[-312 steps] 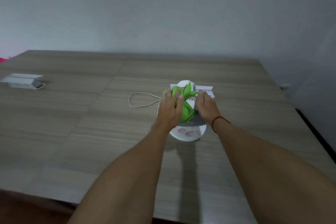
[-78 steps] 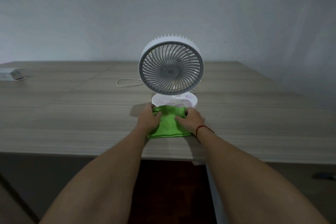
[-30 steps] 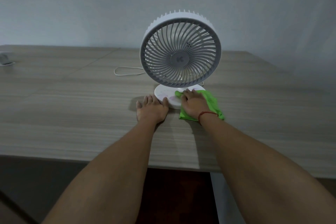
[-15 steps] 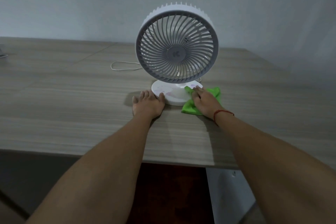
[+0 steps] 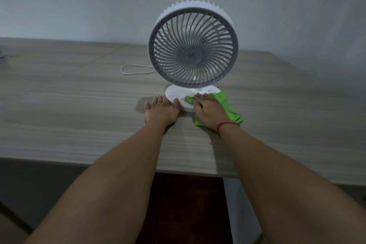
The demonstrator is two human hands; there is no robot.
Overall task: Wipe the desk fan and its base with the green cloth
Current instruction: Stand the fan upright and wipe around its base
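Note:
A white desk fan [image 5: 193, 47] with a grey round grille stands upright on its round white base [image 5: 176, 97] near the middle of the wooden desk. My right hand [image 5: 210, 112] presses the green cloth [image 5: 229, 107] flat against the right front part of the base; the cloth trails off onto the desk to the right. My left hand [image 5: 161, 112] lies palm down on the desk, fingers spread, its fingertips touching the left front rim of the base.
A white cable [image 5: 134, 69] loops on the desk [image 5: 69, 105] behind and left of the fan. A pale object [image 5: 3, 56] sits at the far left edge. The desk's front edge runs just below my forearms; a grey wall stands behind.
My right hand has slid the green cloth leftward onto the top of the base. My left hand stays flat against the base's left rim. The view has shifted slightly.

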